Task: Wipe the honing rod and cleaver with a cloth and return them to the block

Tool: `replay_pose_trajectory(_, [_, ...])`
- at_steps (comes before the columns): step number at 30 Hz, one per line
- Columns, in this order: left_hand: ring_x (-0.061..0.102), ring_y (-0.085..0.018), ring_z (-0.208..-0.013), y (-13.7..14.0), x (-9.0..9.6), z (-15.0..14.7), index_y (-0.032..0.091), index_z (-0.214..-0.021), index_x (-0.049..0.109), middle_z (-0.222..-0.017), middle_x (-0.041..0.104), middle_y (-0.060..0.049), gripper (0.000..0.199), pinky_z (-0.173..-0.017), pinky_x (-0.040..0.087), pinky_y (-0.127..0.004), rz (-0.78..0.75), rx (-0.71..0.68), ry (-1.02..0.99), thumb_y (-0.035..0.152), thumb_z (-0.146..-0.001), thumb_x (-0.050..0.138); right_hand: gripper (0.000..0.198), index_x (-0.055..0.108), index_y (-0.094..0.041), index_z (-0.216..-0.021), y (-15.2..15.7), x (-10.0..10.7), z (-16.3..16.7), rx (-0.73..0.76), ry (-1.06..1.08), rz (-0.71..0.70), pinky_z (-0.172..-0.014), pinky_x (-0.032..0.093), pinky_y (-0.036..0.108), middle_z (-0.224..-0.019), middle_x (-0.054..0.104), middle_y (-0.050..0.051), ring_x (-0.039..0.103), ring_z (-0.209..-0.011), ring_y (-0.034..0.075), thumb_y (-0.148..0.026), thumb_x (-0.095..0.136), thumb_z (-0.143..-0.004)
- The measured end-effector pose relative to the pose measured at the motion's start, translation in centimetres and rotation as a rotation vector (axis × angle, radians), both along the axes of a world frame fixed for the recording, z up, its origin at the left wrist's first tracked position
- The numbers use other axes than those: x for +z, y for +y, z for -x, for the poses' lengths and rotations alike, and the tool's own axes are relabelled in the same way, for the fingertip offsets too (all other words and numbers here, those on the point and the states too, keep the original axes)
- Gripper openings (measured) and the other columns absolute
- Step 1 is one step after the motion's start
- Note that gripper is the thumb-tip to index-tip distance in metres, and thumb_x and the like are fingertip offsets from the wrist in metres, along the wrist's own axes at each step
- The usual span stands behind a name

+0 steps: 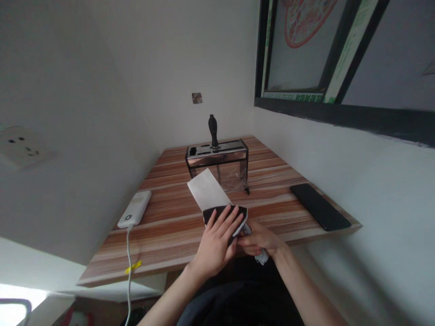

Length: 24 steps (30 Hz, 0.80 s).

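Note:
My left hand (217,242) lies with its fingers stretched flat over a black panel (211,212) at the table's front edge. A white rectangular sheet or flap (208,189) sticks out beyond that panel, towards the back; I cannot tell whether the two are joined. Close beside it, my right hand (260,237) is closed around a crumpled greyish-white wad (261,257), cloth or paper, whose lower end hangs out below the fingers. Some of the wad also shows by the panel's right edge. Behind the sheet stands a clear-sided box (231,174) with a metal top and an upright black handle (212,129).
On the wood-grain table (170,235), a white power bank (135,208) with a white cable (128,258) lies at left, near yellow tape (133,267). A black phone (319,206) lies at right. Walls border the table's sides and back.

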<state>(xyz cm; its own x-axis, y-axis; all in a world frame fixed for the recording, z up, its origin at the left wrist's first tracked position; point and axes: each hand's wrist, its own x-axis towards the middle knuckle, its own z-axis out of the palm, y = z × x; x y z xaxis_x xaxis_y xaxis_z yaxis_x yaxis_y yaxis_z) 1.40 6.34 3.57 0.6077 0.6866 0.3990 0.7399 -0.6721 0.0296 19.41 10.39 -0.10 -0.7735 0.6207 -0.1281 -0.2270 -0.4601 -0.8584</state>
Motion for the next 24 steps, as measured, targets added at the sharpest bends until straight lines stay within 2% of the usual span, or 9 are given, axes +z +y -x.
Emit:
replay_pose_trajectory(7, [0.016,-0.022,-0.147,-0.6,0.2,-0.2,0.020,-0.151,0.021,-0.156,0.026,-0.004,0.065,-0.119,0.012,-0.046,0.044,-0.054,0.016,0.019,-0.090,0.042,0.040,0.053,-0.017,-0.089,-0.2,-0.1,0.1,-0.042,-0.009,0.007,-0.030,0.022,0.013,-0.032,0.041,-0.015,0.028,-0.027,0.003,-0.029,0.080,-0.062])
replay_pose_trajectory(12, [0.019,-0.022,-0.146,-0.4,0.3,-0.1,0.021,-0.151,0.023,-0.156,0.028,-0.003,0.064,-0.118,0.015,-0.046,0.040,-0.063,0.031,0.021,-0.090,0.043,0.035,0.053,-0.017,-0.082,-0.1,0.0,0.2,-0.043,0.005,-0.004,-0.030,0.021,0.013,-0.032,0.040,-0.014,0.028,-0.027,0.002,-0.031,0.080,-0.064])
replay_pose_trajectory(19, [0.022,-0.024,-0.145,1.7,0.5,0.5,0.024,-0.151,0.024,-0.155,0.030,-0.006,0.061,-0.118,0.015,-0.045,-0.074,0.071,0.022,0.025,-0.093,0.044,0.041,0.042,-0.019,-0.072,-0.2,1.6,0.1,0.020,0.032,0.058,-0.030,0.021,0.011,-0.039,0.040,-0.014,0.024,-0.028,-0.001,-0.029,0.082,-0.064])
replay_pose_trajectory(24, [0.016,-0.023,-0.147,3.7,1.7,1.7,0.022,-0.151,0.026,-0.157,0.027,-0.007,0.058,-0.118,0.013,-0.047,-0.092,0.138,-0.011,0.022,-0.094,0.040,0.043,0.044,-0.018,-0.072,-0.2,1.8,0.1,0.049,0.079,0.065,-0.029,0.018,0.012,-0.047,0.041,-0.013,0.023,-0.029,-0.002,-0.031,0.084,-0.062])
